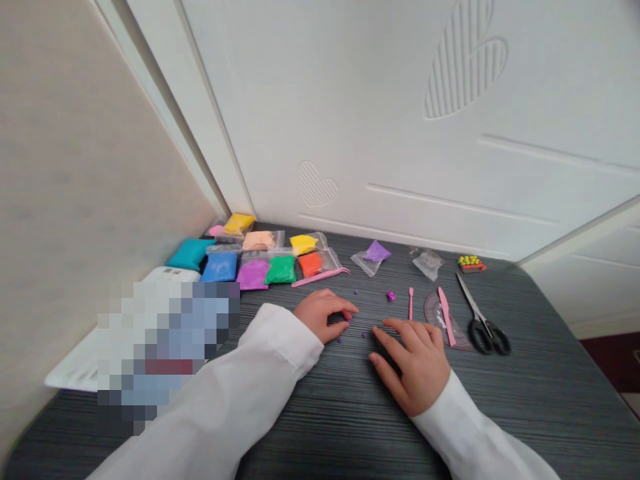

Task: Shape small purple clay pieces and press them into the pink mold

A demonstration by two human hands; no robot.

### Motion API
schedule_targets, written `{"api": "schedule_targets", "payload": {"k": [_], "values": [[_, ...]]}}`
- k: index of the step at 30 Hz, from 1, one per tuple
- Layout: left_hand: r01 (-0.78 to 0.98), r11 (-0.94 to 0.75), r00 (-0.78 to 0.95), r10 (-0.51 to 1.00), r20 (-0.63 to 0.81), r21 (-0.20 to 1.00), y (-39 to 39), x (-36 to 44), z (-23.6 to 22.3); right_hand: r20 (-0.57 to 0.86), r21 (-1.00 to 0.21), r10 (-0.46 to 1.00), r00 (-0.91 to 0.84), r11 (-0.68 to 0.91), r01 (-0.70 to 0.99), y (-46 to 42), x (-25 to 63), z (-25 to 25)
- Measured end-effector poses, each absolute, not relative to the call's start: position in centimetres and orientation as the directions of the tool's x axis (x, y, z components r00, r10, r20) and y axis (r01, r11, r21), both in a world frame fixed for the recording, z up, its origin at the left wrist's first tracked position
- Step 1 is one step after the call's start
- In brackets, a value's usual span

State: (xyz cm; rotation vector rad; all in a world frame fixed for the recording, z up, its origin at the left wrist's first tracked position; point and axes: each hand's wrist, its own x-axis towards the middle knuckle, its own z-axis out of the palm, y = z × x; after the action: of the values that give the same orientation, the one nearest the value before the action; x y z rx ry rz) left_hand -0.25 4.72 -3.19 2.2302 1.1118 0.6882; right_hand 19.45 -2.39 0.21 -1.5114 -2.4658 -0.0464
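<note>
My left hand (325,316) is at the middle of the dark table, thumb and forefinger closed around a tiny bit of purple clay (349,320). To its right, my right hand (416,360) rests palm down with fingers apart and nothing in it. Small purple crumbs of clay (364,335) lie between the two hands, near the right fingertips. Another purple crumb (340,340) sits below the left thumb, and one more (356,292) lies farther back. Beyond the right hand is a small lumpy magenta-purple clay piece (391,296).
Bagged coloured clay (281,269) lies in rows at the back left, beside pink tweezers (320,277). An opened purple packet (377,251) is behind. Rightward are a thin pink tool (411,303), a pink knife (447,317), black-handled scissors (483,327) and a small clay model (471,265).
</note>
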Motion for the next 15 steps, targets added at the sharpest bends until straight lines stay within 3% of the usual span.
{"api": "schedule_targets", "payload": {"k": [7, 15], "values": [[0.539, -0.516, 0.550, 0.814, 0.185, 0.666, 4.87, -0.36, -3.15, 0.093, -0.103, 0.880, -0.465, 0.473, 0.875, -2.57, 19.03, 0.50], [0.550, -0.497, 0.520, 0.833, 0.191, 0.671, 4.68, -0.15, -2.89, 0.128, -0.071, 0.868, -0.480, 0.491, 0.868, -2.72, 18.73, 0.15]]}}
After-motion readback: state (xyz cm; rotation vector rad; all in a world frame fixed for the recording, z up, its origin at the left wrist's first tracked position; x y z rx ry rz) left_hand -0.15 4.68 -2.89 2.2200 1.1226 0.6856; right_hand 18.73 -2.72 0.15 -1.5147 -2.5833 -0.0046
